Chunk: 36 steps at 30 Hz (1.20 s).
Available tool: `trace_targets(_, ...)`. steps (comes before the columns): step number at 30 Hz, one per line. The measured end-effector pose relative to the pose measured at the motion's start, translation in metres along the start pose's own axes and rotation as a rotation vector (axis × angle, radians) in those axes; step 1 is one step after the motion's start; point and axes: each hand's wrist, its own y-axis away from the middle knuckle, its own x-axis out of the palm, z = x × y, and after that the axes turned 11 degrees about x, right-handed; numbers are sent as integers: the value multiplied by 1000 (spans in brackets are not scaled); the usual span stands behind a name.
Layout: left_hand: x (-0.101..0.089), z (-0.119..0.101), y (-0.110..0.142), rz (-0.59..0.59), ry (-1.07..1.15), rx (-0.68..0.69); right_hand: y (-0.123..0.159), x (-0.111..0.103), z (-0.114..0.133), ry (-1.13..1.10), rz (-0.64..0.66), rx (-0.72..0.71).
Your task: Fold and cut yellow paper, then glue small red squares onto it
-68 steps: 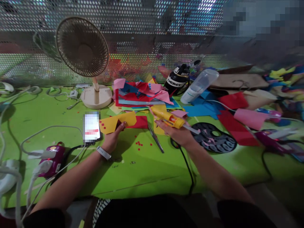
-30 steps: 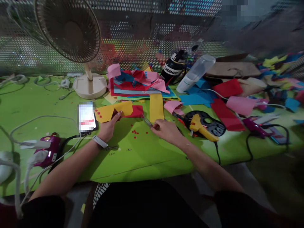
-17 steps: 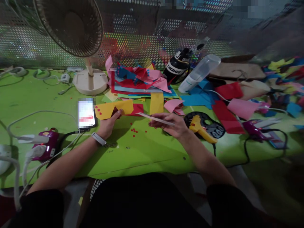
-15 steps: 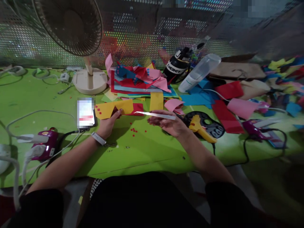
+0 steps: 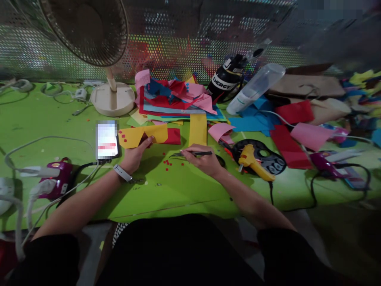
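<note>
My left hand [image 5: 135, 155] grips the near edge of a yellow paper piece [image 5: 139, 135] dotted with small red squares, lying on the green table [image 5: 166, 194]. A red paper [image 5: 172, 136] sits just right of it. My right hand [image 5: 202, 159] pinches thin metal tweezers [image 5: 190, 153], whose tips point left just above the table near several tiny red squares [image 5: 167, 163]. A yellow glue gun [image 5: 253, 161] rests on a black round stand [image 5: 264, 155] right of that hand.
A phone [image 5: 106, 140] lies left of the yellow piece. A desk fan [image 5: 98, 43] stands at the back left. A heap of coloured papers [image 5: 175, 99], a black bottle [image 5: 228, 77] and a clear bottle [image 5: 256, 87] lie behind. Purple glue guns [image 5: 55, 184] and cables flank both sides.
My right hand set the yellow glue gun on the black stand, picked the tweezers up off the table, and now lowers their tips toward the red squares. My left hand stayed on the yellow piece.
</note>
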Motion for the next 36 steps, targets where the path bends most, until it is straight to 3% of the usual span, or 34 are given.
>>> trace_targets(7,-1,0,0,-4,-25,-7,4,5,-2,-110,28,89)
trace_targets(14,-1,2,0,7,16,-7,10,6,-3,-99,-11,67)
trace_targets(21,-2,5,0,-2,22,-9,11,10,-6,-135,88,76)
trace_targets(36,-2,3,2,45,-25,-7,10,7,-5,71,85,-125)
